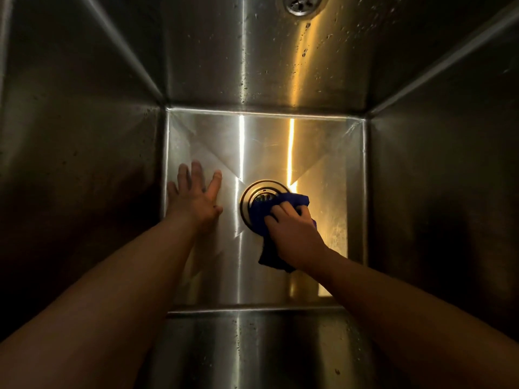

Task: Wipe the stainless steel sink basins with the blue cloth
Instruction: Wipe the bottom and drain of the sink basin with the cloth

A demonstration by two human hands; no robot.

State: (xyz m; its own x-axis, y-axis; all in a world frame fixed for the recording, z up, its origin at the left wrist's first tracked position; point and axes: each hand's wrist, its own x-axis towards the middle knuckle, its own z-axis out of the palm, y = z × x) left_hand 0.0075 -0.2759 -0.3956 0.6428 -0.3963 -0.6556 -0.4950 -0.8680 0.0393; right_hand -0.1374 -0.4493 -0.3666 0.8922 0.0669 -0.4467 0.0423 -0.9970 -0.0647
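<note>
I look straight down into a deep stainless steel sink basin [280, 141]. The round drain [257, 196] sits in the middle of its floor. My right hand [292, 228] grips the bunched blue cloth [269, 209] and holds it over the right half of the drain; a tail of cloth hangs out below my wrist. My left hand [196, 200] lies flat with fingers spread on the basin floor, left of the drain and close to the left wall. Both forearms reach down from the near edge.
Four steep steel walls close in the floor. The far wall [252, 51] is spotted with water drops and carries a small round overflow grille [302, 4] at its top. Bright light streaks run down the far wall and across the floor.
</note>
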